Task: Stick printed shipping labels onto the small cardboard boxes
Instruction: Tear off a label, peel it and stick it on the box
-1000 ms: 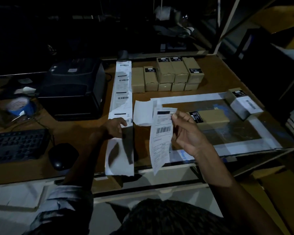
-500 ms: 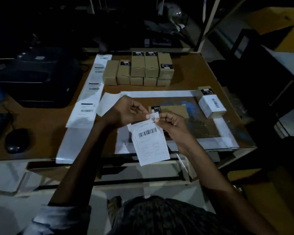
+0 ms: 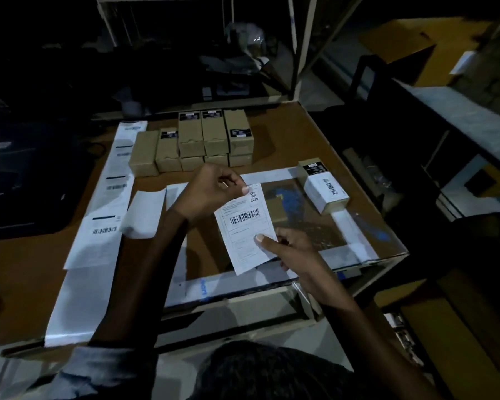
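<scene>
A white shipping label [image 3: 244, 226] with a barcode is held up over the table's middle. My left hand [image 3: 211, 192] pinches its top edge. My right hand [image 3: 289, 249] pinches its lower right side, thumb on the printed face. Behind the label a small cardboard box [image 3: 276, 209] lies on the glass-covered mat [image 3: 315, 241], mostly hidden. A box with a white label [image 3: 324, 190] lies at the mat's right. Several stacked cardboard boxes [image 3: 202, 142] stand at the back. A long strip of printed labels [image 3: 107, 197] runs down the left.
A dark label printer [image 3: 26, 180] sits at the far left. A blank backing sheet [image 3: 143, 213] lies beside the strip. The table's right edge [image 3: 358, 183] drops to dark shelving. A metal rack post [image 3: 300, 47] rises behind the table.
My left hand left the strip and joined my right on the single label. The hands then drew apart, left at the label's top, right lower down. The view shifted right.
</scene>
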{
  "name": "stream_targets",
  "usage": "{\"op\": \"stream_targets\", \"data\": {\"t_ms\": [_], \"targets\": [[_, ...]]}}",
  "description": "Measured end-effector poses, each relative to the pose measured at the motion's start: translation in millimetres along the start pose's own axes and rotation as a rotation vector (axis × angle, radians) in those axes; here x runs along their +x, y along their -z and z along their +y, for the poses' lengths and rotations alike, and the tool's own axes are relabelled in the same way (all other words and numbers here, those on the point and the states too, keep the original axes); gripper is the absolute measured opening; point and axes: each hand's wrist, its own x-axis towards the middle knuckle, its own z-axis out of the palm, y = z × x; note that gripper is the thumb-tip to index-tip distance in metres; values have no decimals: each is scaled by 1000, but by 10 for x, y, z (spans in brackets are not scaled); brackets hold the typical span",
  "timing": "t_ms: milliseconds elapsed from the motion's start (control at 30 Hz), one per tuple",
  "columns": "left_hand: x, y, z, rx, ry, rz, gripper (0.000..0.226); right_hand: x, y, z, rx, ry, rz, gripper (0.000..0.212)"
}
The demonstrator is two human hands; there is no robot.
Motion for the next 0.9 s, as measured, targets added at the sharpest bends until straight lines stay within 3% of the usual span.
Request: {"op": "stream_targets", "data": {"t_ms": [367, 533, 633, 767, 900], "targets": [[887, -224, -370, 47, -102, -184, 25, 304, -203, -69, 462, -47, 502, 20], [1060, -321, -450, 8, -125, -284, 60, 289, -358, 7, 655, -101, 551, 31], [1123, -338, -486, 45, -143, -261, 50, 290, -368, 30, 724, -141, 473, 32], [1154, -354, -459, 49, -168, -231, 16, 343, -339, 11, 769, -190, 411, 37], [1153, -300, -478, 67, -184, -297, 10, 329, -417, 4, 816, -247, 397, 36]]}}
